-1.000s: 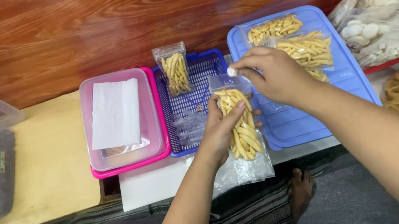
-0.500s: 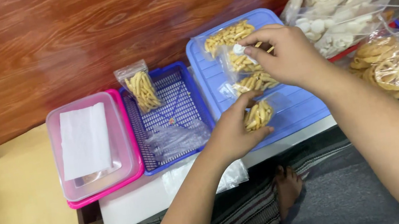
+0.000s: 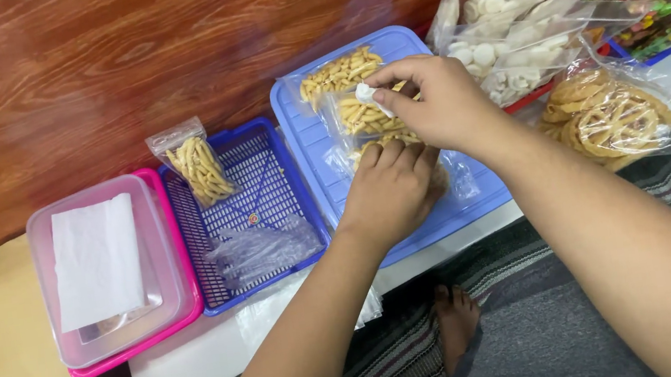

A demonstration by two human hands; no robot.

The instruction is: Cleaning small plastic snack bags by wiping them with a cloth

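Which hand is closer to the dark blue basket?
Left. The left hand grips a snack bag on the light blue tray, just right of the dark blue basket. The right hand is higher and farther right.

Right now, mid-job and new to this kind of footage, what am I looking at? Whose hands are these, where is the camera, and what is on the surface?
There is no machine here: these are one person's two bare hands, filmed from a camera on that person's head, looking down.

The left hand grips a small clear bag of yellow stick snacks from below. The right hand pinches something small and white at the bag's top; what it is cannot be told.

Both work over a light blue tray with a loose pile of the same sticks. To its left, a dark blue basket holds one filled bag and empty clear bags. Further left is a pink tray with a clear lidded box and white paper. On the right lie larger bags of white pieces and ring-shaped crackers.
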